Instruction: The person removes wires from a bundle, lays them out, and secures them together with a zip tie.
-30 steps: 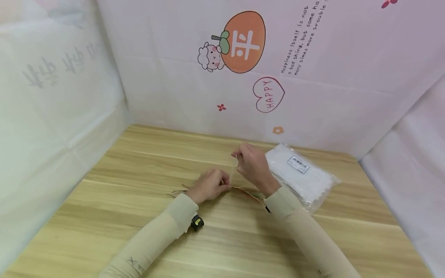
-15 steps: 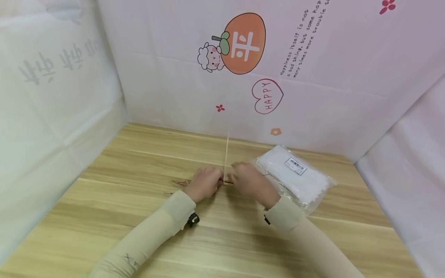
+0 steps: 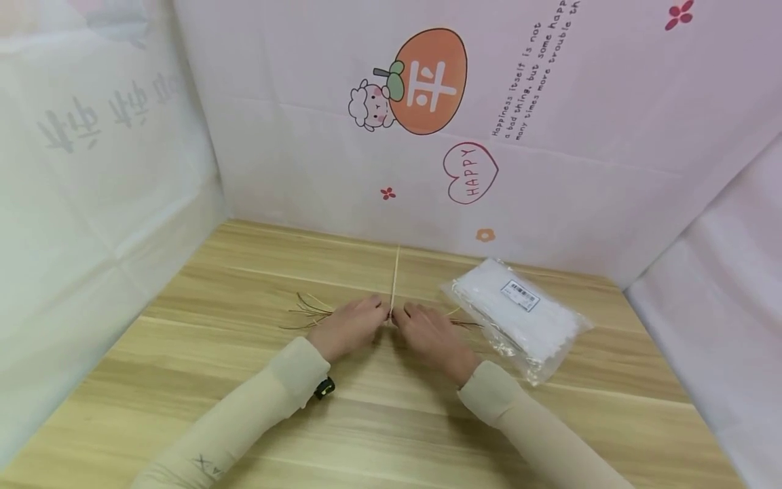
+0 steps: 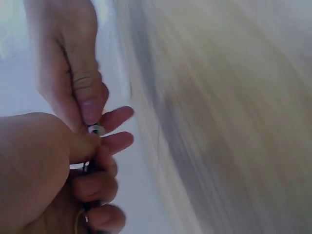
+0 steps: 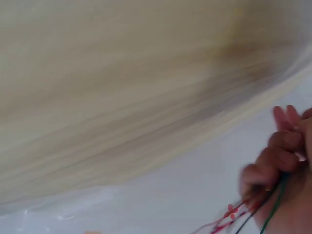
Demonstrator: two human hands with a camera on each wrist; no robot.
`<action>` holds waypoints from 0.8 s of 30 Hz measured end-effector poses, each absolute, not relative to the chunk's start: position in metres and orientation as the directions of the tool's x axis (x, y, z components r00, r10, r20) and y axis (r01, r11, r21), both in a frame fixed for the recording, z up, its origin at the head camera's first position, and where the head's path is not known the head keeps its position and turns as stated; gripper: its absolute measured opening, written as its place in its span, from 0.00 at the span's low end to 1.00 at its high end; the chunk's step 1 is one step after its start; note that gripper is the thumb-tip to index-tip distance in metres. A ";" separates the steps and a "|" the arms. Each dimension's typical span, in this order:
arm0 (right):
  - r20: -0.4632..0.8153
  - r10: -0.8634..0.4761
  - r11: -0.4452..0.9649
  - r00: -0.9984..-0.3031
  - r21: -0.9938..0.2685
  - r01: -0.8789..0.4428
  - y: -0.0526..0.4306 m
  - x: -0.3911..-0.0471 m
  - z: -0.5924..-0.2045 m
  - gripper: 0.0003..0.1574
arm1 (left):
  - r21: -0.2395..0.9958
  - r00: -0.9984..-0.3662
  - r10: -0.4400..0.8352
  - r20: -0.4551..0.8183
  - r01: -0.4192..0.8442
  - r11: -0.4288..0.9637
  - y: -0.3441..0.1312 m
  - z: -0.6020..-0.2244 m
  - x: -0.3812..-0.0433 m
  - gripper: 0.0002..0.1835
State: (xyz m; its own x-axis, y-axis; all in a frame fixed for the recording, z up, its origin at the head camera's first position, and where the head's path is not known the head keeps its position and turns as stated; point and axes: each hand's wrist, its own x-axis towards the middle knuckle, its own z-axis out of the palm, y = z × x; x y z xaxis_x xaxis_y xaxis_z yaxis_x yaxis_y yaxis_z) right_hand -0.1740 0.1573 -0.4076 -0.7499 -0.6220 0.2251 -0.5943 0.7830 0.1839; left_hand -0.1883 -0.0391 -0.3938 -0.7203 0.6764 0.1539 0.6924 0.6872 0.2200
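Observation:
A bundle of thin coloured wires [image 3: 313,311] runs crosswise through both hands, its loose ends fanning out at either side. My left hand [image 3: 351,326] grips the bundle left of the middle, fingers curled round it. Close beside it, my right hand [image 3: 435,341] holds the other half, with green, red and dark wires [image 5: 275,200] trailing out in the right wrist view. From between the hands a pale cable tie [image 3: 396,275] stands up. In the left wrist view, its small white loop [image 4: 96,129] sits around the bundle between the fingertips. The palms hide most of the wires.
A clear plastic packet of white cable ties [image 3: 519,312] with a barcode label lies right of the right hand. The wooden tabletop [image 3: 391,421] ends at a printed white cloth [image 3: 293,156]. A small black device [image 3: 325,388] sits under the left wrist.
My right hand has come down from the raised tip of the cable tie to the wire bundle. It now grips the bundle beside the left hand, and the tie stands free.

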 end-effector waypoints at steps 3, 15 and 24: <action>0.223 -0.646 0.763 -0.730 0.231 -0.604 0.161 -0.175 -0.408 0.09 | 0.041 -0.659 0.714 0.239 0.741 0.670 -0.042 -0.395 -0.185 0.06; 0.331 -0.748 0.654 -0.575 0.218 -0.725 0.175 -0.176 -0.408 0.12 | 0.022 -0.667 0.687 0.288 0.722 0.691 -0.052 -0.399 -0.183 0.07; 0.313 -0.742 0.661 -0.592 0.197 -0.724 0.191 -0.173 -0.400 0.16 | 0.102 -0.700 0.663 0.264 0.704 0.703 -0.076 -0.399 -0.182 0.20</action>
